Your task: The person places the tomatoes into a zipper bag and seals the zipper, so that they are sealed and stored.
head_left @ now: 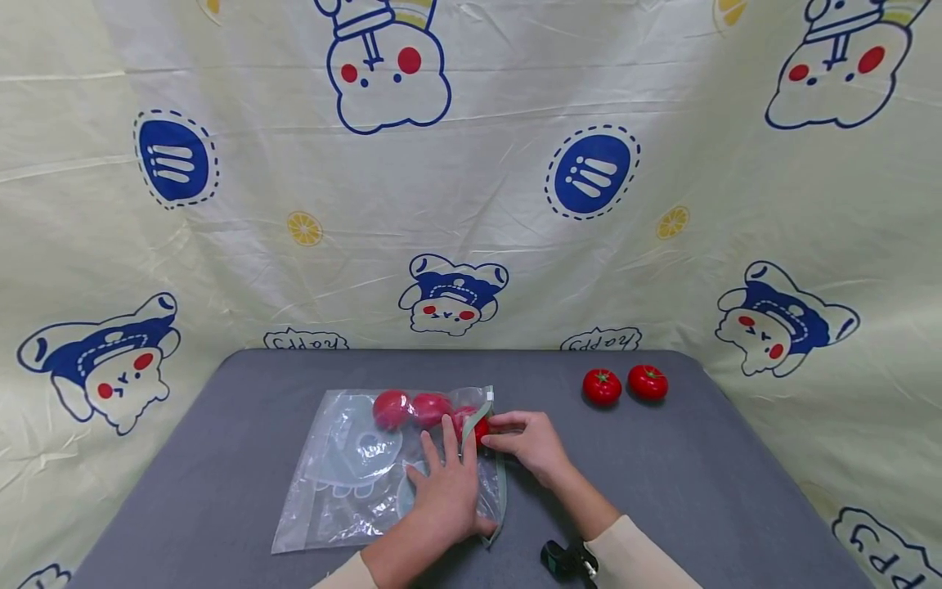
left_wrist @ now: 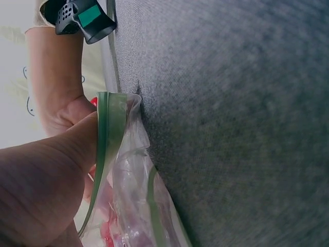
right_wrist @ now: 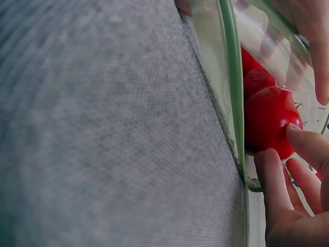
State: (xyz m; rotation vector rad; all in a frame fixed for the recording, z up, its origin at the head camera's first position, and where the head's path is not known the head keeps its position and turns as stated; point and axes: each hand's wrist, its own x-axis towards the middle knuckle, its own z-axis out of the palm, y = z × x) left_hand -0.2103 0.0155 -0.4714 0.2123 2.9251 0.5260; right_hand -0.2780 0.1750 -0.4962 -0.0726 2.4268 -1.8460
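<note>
A clear zip bag [head_left: 353, 515] with a green-edged mouth lies flat on the table. Inside its far side sit red tomatoes [head_left: 391, 409] in a row. At the mouth, my right hand [head_left: 531, 446] holds another tomato [right_wrist: 272, 121] between thumb and fingers, partly within the bag's opening. My left hand [head_left: 449, 491] spreads its fingers over the bag by the mouth, its thumb at the near corner. In the left wrist view, that thumb is partly hidden behind the green zip strip [left_wrist: 105, 128]. The mouth stands parted in the right wrist view.
Two more tomatoes with green tops, one [head_left: 602, 387] beside the other [head_left: 648, 383], stand at the table's far right. A black wrist device [head_left: 562, 560] is on the right forearm. A printed curtain [head_left: 500, 188] hangs behind the grey table [head_left: 243, 425].
</note>
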